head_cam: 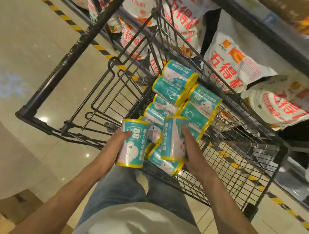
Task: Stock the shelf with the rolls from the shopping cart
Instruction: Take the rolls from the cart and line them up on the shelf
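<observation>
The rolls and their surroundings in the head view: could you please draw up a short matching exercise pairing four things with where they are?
Things:
1. roll marked 80
2. roll with the cloud face
3. white sacks with red lettering
4. cardboard box

Places:
A. on the dark shelves beside the cart
B. upright in the left hand
C. on the floor, lower left
D. gripped by the right hand over the shopping cart

Pairs: 1-B, 2-D, 3-A, 4-C
</observation>
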